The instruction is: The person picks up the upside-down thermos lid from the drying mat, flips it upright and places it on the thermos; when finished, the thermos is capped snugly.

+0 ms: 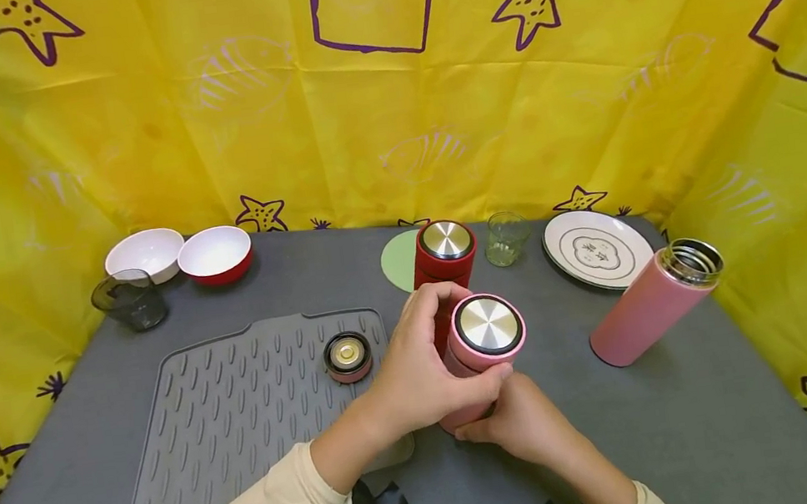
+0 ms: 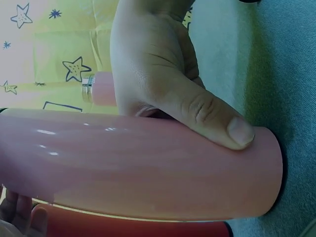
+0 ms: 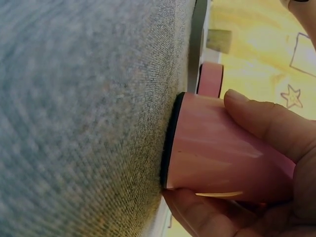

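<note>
A pink thermos bottle with a brushed silver lid stands in front of me, its base on the table in the right wrist view. My left hand holds it near the top, just below the lid. Lower on the body, my right hand grips it, with the thumb lying along the side. Directly behind is a red thermos with a silver lid, partly hidden by my left hand. To the right stands another pink bottle without a lid. A small round pink-sided lid lies inside up on the grey mat.
The ribbed grey mat covers the left part of the grey table. Two bowls and a dark glass stand back left. Behind are a green disc, a clear glass and a white plate. Yellow cloth hangs around the table.
</note>
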`<state>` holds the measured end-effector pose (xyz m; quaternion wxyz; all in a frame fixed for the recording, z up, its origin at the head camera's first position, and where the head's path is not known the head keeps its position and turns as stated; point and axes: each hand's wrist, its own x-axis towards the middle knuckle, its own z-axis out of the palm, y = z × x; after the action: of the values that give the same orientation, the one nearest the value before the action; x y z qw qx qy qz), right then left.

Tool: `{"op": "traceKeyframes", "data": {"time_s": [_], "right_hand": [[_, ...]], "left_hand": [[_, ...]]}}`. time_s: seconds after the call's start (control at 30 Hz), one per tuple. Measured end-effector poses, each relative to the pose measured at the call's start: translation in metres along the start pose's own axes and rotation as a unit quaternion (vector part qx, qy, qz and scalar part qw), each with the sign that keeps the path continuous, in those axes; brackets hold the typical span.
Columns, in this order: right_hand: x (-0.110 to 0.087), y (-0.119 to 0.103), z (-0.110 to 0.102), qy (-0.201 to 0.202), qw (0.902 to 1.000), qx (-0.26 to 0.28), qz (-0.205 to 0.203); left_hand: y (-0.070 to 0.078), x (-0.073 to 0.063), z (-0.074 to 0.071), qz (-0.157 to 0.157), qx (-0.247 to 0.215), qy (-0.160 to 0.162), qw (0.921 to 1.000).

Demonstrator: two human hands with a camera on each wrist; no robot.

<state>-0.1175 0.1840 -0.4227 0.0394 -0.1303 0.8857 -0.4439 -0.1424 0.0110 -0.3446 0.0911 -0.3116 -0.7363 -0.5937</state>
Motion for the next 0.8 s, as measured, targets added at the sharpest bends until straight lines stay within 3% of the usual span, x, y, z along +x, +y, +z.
{"op": "traceKeyframes", "data": {"time_s": [0.13,0.37,0.6,0.8], "right_hand": [[0.0005,-0.0006,0.0005,0.005,0.9999,-0.008,0.004],[0.0014,-0.0013,0.0006,0.004,0.9999,-0.016,0.000],[0.0010,-0.0001,0.0005,0.015,0.9998,-0.006,-0.011],[0.0000,-0.0003,0.0000,0.008,1.0000,-0.004,0.000]], "left_hand": [[-0.0028,-0.0004,-0.0041,0.018,0.004,-0.019,0.9996],[-0.0014,-0.0033,-0.0100,0.007,-0.020,-0.052,0.9984],[0.0037,-0.0003,-0.0030,-0.043,-0.019,-0.012,0.9988],[-0.0006,0.0010,-0.0042,-0.023,-0.039,-0.019,0.9988]]}}
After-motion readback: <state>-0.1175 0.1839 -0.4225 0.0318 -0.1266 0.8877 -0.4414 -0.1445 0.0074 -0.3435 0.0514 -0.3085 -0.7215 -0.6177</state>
